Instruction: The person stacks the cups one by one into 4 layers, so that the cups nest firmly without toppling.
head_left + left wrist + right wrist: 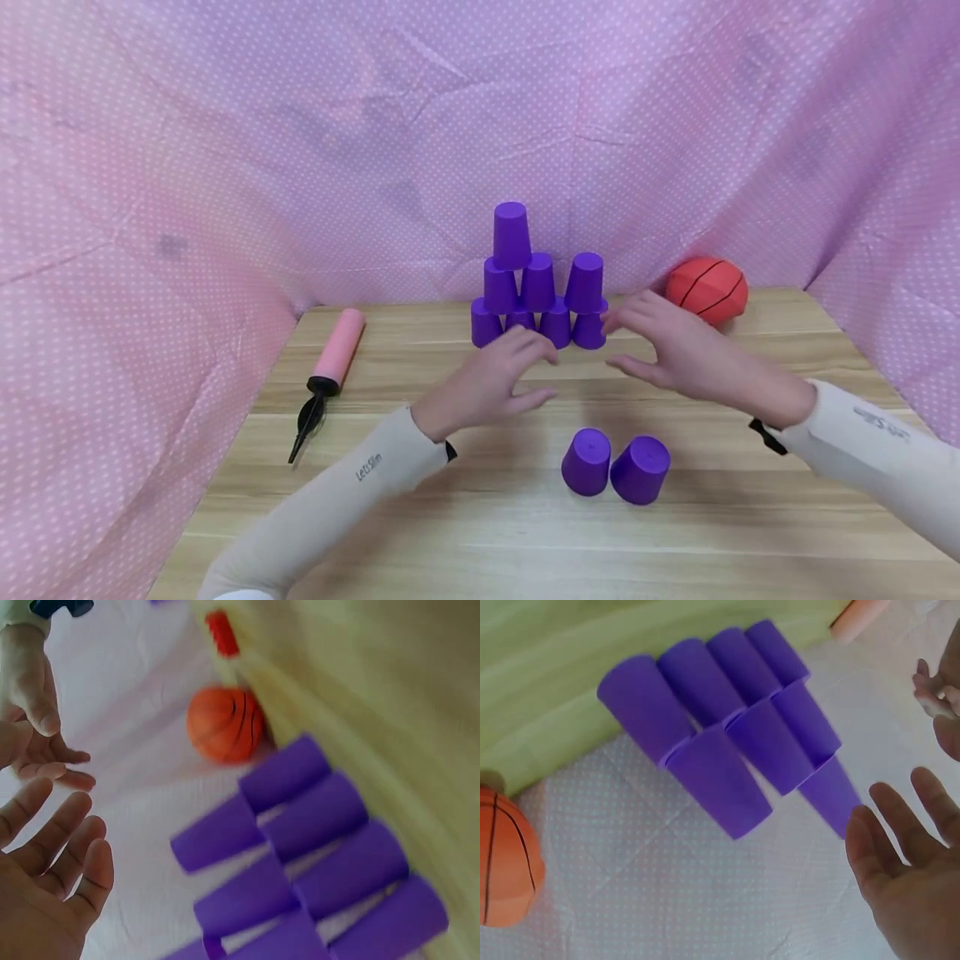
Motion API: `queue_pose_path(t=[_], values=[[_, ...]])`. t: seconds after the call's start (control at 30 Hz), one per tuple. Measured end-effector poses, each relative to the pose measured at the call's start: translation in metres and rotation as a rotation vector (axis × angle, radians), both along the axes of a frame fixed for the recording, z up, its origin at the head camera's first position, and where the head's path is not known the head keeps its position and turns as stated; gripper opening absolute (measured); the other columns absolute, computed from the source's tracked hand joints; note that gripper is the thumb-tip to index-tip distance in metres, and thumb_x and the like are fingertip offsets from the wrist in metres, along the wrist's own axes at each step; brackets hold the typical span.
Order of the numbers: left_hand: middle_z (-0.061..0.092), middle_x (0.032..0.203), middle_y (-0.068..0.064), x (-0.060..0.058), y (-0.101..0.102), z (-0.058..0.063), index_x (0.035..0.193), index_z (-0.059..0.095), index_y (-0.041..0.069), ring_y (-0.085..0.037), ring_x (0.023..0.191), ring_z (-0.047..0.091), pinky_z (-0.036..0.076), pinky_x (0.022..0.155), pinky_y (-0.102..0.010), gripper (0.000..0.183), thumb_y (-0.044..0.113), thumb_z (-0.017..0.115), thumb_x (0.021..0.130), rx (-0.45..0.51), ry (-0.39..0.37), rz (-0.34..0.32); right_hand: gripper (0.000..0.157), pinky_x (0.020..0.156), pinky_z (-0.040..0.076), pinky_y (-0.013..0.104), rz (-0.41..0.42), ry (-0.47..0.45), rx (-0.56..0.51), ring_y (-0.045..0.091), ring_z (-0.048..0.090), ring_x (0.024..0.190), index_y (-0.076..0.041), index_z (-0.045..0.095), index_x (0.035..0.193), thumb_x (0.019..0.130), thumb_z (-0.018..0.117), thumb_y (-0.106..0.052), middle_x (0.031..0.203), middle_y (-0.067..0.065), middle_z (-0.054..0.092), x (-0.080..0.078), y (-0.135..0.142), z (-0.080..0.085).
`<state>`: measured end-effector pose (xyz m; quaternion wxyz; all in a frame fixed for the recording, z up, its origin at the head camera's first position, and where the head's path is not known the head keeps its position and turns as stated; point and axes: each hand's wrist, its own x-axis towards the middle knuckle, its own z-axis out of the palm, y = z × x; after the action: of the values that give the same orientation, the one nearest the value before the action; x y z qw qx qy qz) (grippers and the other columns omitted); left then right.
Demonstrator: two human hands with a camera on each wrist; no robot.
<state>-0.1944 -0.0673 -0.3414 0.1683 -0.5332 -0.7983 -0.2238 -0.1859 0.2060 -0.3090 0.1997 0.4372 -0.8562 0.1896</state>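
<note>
Purple cups stand upside down in a stack at the back of the table. Its bottom row holds several cups (pixel 486 323), three sit above, and a single top cup (pixel 512 237) rests on the left pair of that middle row. Holding nothing, my left hand (pixel 491 383) hovers in front of the stack with loosely bent fingers. My right hand (pixel 675 350) is also empty, its fingertips overlapping the right end of the bottom row in the head view. Two loose cups, a left one (pixel 587 462) and a right one (pixel 640 471), stand upside down side by side nearer the front.
A red-orange toy basketball (pixel 707 287) sits at the back right, behind my right hand. On the left lies a pink and black hand pump (pixel 339 350). Pink dotted cloth (pixel 420 150) hangs behind the wooden table (pixel 480 533). A small red object (pixel 223 634) shows in the left wrist view.
</note>
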Motion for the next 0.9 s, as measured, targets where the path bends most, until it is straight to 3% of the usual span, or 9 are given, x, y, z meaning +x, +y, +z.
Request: queue_pose_path(t=[0.17,0.37,0.63,0.9], values=[[0.057,0.112,0.0,0.019,0.009,-0.017,0.109,0.058,0.011,-0.013,0.107,0.05,0.037,0.095,-0.021,0.032,0.032,0.067,0.087,-0.096,-0.031,-0.057,0.028,0.084,0.047,0.035,0.05,-0.031,0.057,0.019,0.056,0.101,-0.015,0.063,0.097,0.075,0.079,-0.021,0.109,-0.001,0.061,0.029,0.008,-0.014],[0.056,0.116,0.002,0.033,0.016,-0.035,0.11,0.059,0.014,-0.011,0.11,0.047,0.031,0.1,-0.019,0.033,0.039,0.064,0.089,-0.193,-0.064,-0.099,0.028,0.073,0.051,0.031,0.06,-0.139,0.134,0.012,0.057,0.094,-0.024,0.059,0.091,0.074,0.08,-0.028,0.107,-0.009,0.058,0.053,0.017,-0.035],[0.053,0.118,0.004,0.043,0.022,-0.048,0.109,0.059,0.017,-0.006,0.113,0.042,0.027,0.101,-0.014,0.031,0.041,0.062,0.09,-0.25,-0.082,-0.116,0.024,0.073,0.051,0.032,0.062,-0.258,0.175,0.011,0.057,0.092,-0.028,0.06,0.087,0.074,0.08,-0.031,0.104,-0.011,0.058,0.065,0.023,-0.05],[0.052,0.121,0.005,0.046,0.026,-0.05,0.109,0.058,0.018,-0.005,0.114,0.041,0.026,0.101,-0.013,0.03,0.04,0.063,0.089,-0.241,-0.11,-0.103,0.031,0.072,0.052,0.031,0.071,-0.277,0.192,0.008,0.058,0.091,-0.027,0.061,0.089,0.068,0.083,-0.025,0.103,-0.011,0.058,0.069,0.027,-0.055]])
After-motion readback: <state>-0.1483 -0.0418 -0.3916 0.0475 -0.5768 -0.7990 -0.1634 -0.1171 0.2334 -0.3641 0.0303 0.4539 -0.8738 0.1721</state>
